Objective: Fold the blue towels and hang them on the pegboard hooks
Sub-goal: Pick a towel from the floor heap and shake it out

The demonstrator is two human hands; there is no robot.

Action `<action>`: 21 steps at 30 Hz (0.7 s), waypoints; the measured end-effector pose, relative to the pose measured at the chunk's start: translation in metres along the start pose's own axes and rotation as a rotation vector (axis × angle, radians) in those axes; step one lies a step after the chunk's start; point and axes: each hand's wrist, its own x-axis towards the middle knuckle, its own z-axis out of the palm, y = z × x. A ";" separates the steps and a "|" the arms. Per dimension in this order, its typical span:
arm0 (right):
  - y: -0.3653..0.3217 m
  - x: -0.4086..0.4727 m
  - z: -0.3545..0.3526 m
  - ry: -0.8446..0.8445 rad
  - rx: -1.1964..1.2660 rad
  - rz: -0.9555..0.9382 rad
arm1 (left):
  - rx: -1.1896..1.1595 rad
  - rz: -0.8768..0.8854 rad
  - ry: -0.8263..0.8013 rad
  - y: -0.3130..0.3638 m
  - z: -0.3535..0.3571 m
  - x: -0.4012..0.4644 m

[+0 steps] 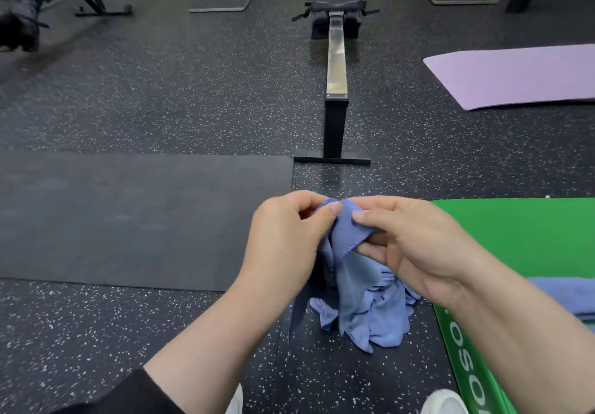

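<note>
A blue towel [346, 239] hangs bunched between my hands, its lower part trailing onto a crumpled heap of blue cloth [376, 320] on the speckled floor. My left hand [286, 239] pinches the towel's top edge with thumb and fingers. Close beside it, my right hand [409, 243] pinches the same edge, a hemmed corner folded over its fingers. Another blue towel [570, 297] lies flat on the green box at the right, partly hidden by my right forearm. No pegboard is in view.
A green box [521, 236] stands at the right. A black mat [128, 217] lies on the floor to the left. A rowing machine [335, 69] runs straight ahead, and a purple mat [515, 75] lies far right. Metal stands line the back wall.
</note>
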 end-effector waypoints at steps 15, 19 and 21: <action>0.006 0.001 0.005 0.087 0.217 0.087 | 0.106 0.020 0.033 0.004 0.012 -0.002; 0.008 0.002 0.005 0.101 0.221 0.078 | 0.150 0.124 0.057 0.003 0.015 -0.007; 0.008 0.001 0.005 0.092 0.230 0.076 | 0.189 0.184 0.075 0.001 0.017 -0.009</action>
